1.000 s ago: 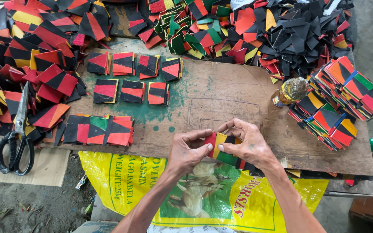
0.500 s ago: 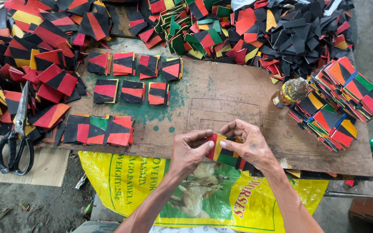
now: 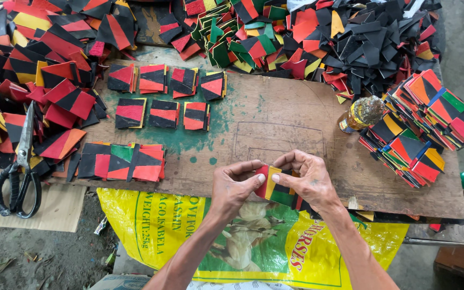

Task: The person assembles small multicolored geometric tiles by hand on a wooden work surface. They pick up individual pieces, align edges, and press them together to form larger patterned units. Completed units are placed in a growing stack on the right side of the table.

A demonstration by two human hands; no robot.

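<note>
Both my hands meet at the near edge of a worn wooden board [image 3: 275,123]. My left hand [image 3: 234,185] and my right hand [image 3: 307,180] pinch the same small stack of coloured foam pieces [image 3: 272,185], with red, yellow, green and black layers showing. The thumbs and forefingers press on its top piece. Rows of finished red-and-black squares [image 3: 162,113] lie on the board to the left, well apart from my hands.
Heaps of cut foam scraps [image 3: 318,32] fill the back and left. A stack of multicoloured squares [image 3: 420,129] sits at right beside a glue bottle [image 3: 361,114]. Scissors [image 3: 20,161] lie at left. A yellow printed sack [image 3: 226,236] hangs below the board.
My hands stay in the same place on the stack; the fingers have shifted slightly on the top piece. Nothing else has moved.
</note>
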